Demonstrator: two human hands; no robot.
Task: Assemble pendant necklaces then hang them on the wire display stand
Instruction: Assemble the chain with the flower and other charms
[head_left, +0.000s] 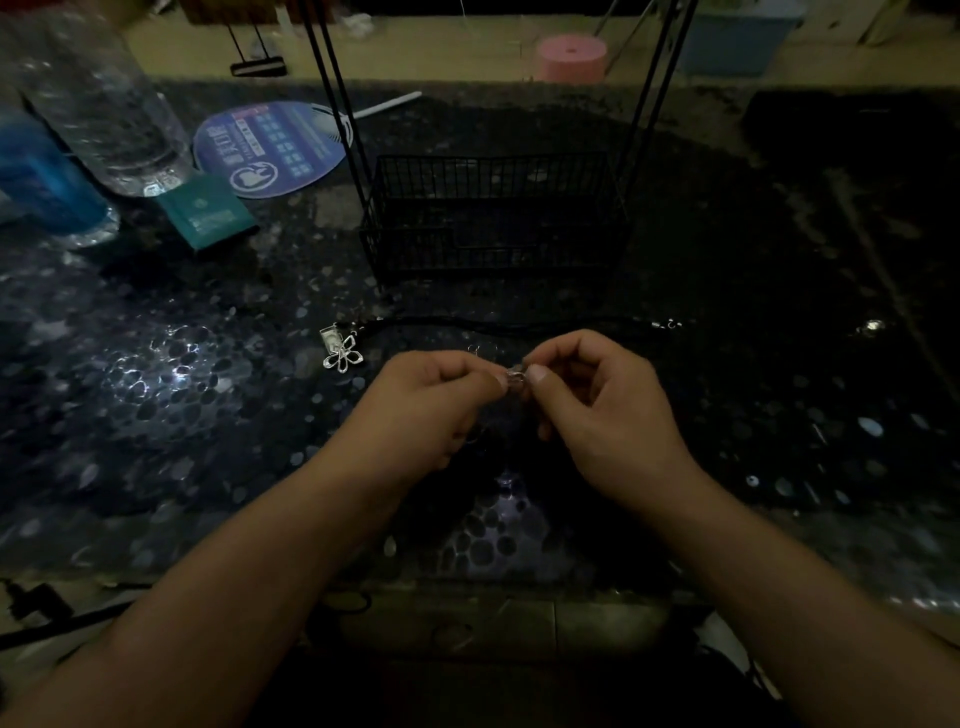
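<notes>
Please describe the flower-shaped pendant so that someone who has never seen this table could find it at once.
Start at the black wire basket in the middle of the dark table. Come toward the person from its front left corner to the silver flower pendant, left of the left hand. Only it has open looped petals.

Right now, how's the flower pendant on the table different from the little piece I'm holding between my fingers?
The flower pendant lies untouched on the table, while the small silver piece is pinched between the left hand and right hand. The flower pendant's open petals show clearly; the small silver piece is mostly hidden. Both look silvery.
</notes>
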